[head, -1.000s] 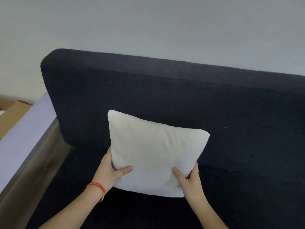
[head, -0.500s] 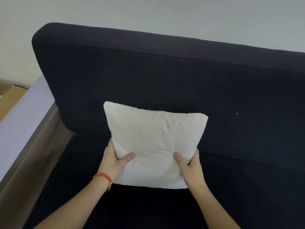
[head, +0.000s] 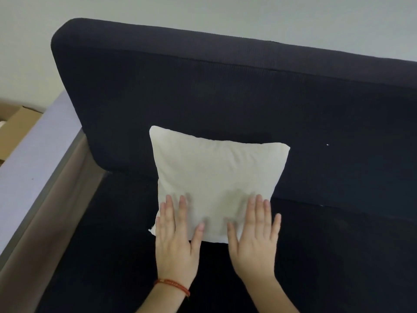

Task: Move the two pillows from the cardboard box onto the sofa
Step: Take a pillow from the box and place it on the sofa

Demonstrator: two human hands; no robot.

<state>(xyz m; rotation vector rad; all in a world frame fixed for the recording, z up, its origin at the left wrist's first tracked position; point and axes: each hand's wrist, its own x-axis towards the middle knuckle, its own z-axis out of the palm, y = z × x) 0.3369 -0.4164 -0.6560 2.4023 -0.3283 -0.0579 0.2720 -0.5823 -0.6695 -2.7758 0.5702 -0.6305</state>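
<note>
Cardboard box [head: 15, 129]: stood at the far left edge, beyond the sofa's grey side panel [head: 33, 159]; only part of its open top showed, with a sliver of something pale inside that was too cut off to identify.
Left hand [head: 176, 242]: was flat and open, fingers spread and pointing up, laid on the lower left part of the pillow; it gripped nothing. A red string bracelet [head: 172, 285] circled the wrist.
Pillow [head: 216, 177]: cream, square, stood upright on the seat of the dark sofa [head: 225, 86], its back leaning against the backrest, left of the sofa's middle.
Right hand [head: 253, 242]: was likewise open and flat, fingers spread upward, over the pillow's lower right part, with the palm below the pillow's bottom edge; it held nothing.
Contact: fingertips were blurred, so whether they pressed the fabric or hovered just off it could not be told.
</note>
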